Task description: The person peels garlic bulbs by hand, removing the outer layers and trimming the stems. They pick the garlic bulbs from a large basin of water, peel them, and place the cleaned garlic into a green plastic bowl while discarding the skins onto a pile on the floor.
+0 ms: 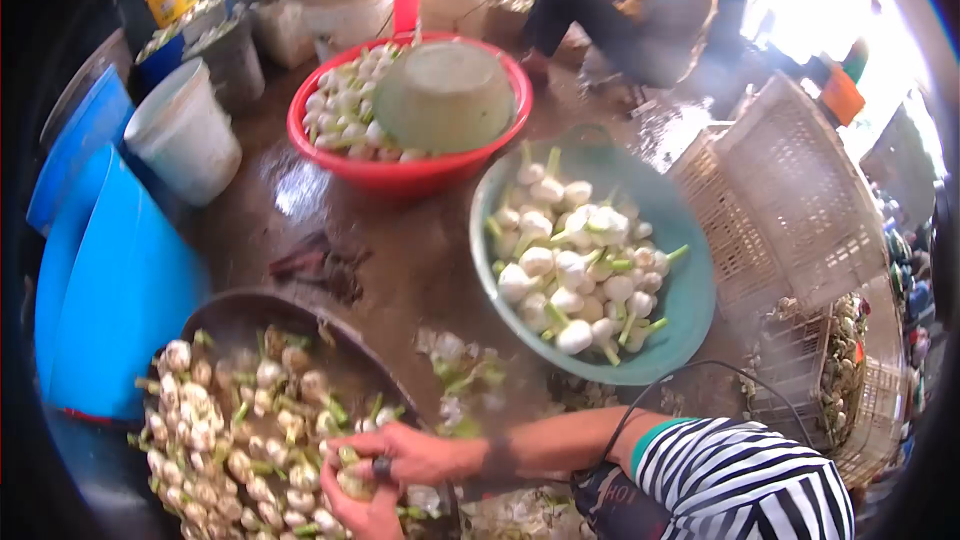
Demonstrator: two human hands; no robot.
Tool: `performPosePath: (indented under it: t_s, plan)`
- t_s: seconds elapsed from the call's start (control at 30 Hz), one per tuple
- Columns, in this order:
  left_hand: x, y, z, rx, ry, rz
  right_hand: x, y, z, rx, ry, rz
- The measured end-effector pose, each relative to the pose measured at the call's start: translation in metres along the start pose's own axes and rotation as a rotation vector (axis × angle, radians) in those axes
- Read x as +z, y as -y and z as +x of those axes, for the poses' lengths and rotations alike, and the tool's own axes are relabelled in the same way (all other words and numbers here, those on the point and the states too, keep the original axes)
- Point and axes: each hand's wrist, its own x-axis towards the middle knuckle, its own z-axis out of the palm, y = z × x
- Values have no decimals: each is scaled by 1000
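Note:
My left hand (364,510), low in the view, is closed around a garlic bulb (354,482) with a short green stalk. My right hand (418,452) reaches in from the right, its fingers pressed on the same bulb. A dark band or small tool (381,469) shows at a right finger; I cannot make out which. Both hands are over the right side of a wide dark basin (325,325) holding many soiled garlic bulbs (215,430). Further right, a green basin (690,330) holds cleaner, white-peeled garlic bulbs (570,265).
A red tub (420,175) holds garlic and an upturned bowl (447,95). Blue tubs (115,290) and a white bucket (185,135) stand left. Plastic crates (790,190) are stacked right. Peelings (460,370) litter the wet floor. Another person (600,15) sits at the back.

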Motion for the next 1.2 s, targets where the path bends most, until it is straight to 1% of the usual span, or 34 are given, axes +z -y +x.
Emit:
performPosePath:
  t_s: [0.03,0.07,0.1,0.13,0.17,0.2,0.27,0.33,0.37,0.47,0.5,0.6,0.63,0.67,0.73,0.77,0.83,0.87,0.9,0.93,1.0,1.03,1.1,1.13,1.2]
  plan:
    - [-4,9,5,44,25,-54,-12,12,-4,186,108,40]
    - [-8,18,9,87,52,-110,-16,13,-5,124,72,-15]
    - [1,-17,1,-77,135,-265,-17,8,-4,67,45,-38]
    - [8,-33,0,0,164,-164,-24,10,-2,191,87,-100]
    - [6,-27,1,-114,160,-217,-25,4,-2,4,7,-81]
    - [-3,-18,1,-216,158,-276,-23,8,-1,13,-77,-24]
    - [-9,-22,-2,-307,270,-503,-23,0,-1,-8,-167,148]
    - [-6,-10,-1,-317,309,-811,-21,5,1,81,-213,151]
    - [-2,-10,0,-289,377,-816,-18,4,0,128,-262,173]
    - [12,-6,9,-536,251,-1125,-26,4,-2,-14,-328,39]
    - [12,-7,11,-524,204,-999,-28,7,-1,81,-370,24]
    - [28,-16,-1,-372,-130,-622,-30,9,-5,-116,-423,-466]
    - [34,-29,-9,-292,-123,-500,-29,12,-9,-171,-365,-546]
    - [41,-25,-10,-129,-78,-440,-27,16,-10,-167,-362,-453]
    - [30,-13,-5,-238,-55,-624,-21,22,-11,-160,-343,-262]
    - [25,-12,-4,-217,-27,-681,-20,17,-10,-135,-381,-152]
    - [19,-8,-6,-189,45,-803,-29,19,-9,105,-445,68]
    - [16,1,-7,-124,76,-771,-37,19,-8,230,-476,178]
    - [12,-1,-10,-130,181,-909,-51,-2,-6,293,-540,279]
    - [8,-4,-14,-134,286,-1045,-54,9,-3,247,-654,435]
    - [9,-10,-19,-149,260,-988,-91,7,-6,290,-647,153]
    - [9,-12,-21,-158,247,-960,-108,-7,-13,257,-568,-370]
    - [10,-13,-17,-192,238,-952,-135,-41,-21,140,-329,-1408]
    - [12,-12,-15,-214,232,-948,-124,-22,-23,236,-229,-1338]
    - [14,-8,-15,-287,177,-954,-107,-4,-21,81,-167,-887]
